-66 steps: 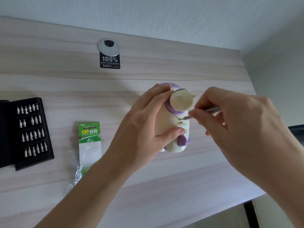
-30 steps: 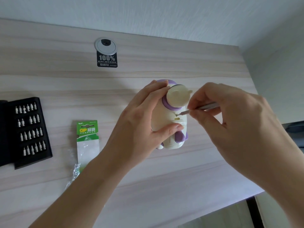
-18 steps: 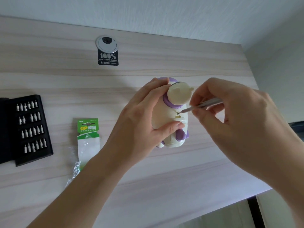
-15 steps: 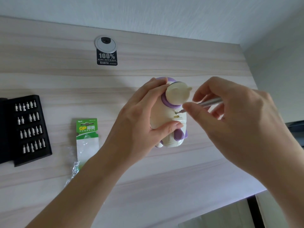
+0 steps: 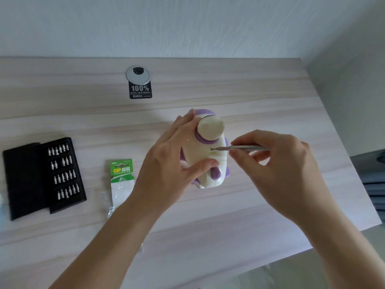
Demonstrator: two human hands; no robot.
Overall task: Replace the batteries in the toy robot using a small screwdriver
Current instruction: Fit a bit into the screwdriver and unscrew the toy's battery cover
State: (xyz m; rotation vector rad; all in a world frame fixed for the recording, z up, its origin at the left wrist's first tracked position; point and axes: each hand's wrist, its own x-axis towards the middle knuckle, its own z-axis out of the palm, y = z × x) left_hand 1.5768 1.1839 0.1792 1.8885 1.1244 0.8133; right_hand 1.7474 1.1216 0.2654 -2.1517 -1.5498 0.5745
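Counter (image 5: 208, 236) beneath both grips; toy robot (image 5: 205, 155) held in left grip (image 5: 166, 170), fingers curled round it, just left of right grip (image 5: 277, 170). Right grip pinches screwdriver (image 5: 245, 147); shaft has levelled since half a second ago, tip still in screw (image 5: 212, 149); likely cover still fastened.

table (image 5: 208, 236): looking like pale wood-grain laminate, smooth, mostly matt, catching a soft sheen.
toy robot (image 5: 200, 151): showing smooth moulded plastic, cream body and purple trim, both giving off a slight gloss.
screwdriver (image 5: 243, 147): reading as bare silver metal, satin finish on the shaft.
bit case (image 5: 25, 184): looking black and matt; foam or plastic, cannot tell.
bits (image 5: 64, 178): showing pale, dull ends; too small for finish detail.
battery pack (image 5: 121, 170): showing printed green-and-white card, crinkled clear plastic film glinting at its lower end.
grommet (image 5: 138, 74): looking smooth, silver-grey, satin.
wall (image 5: 187, 26): showing a light, faintly textured matt coat.
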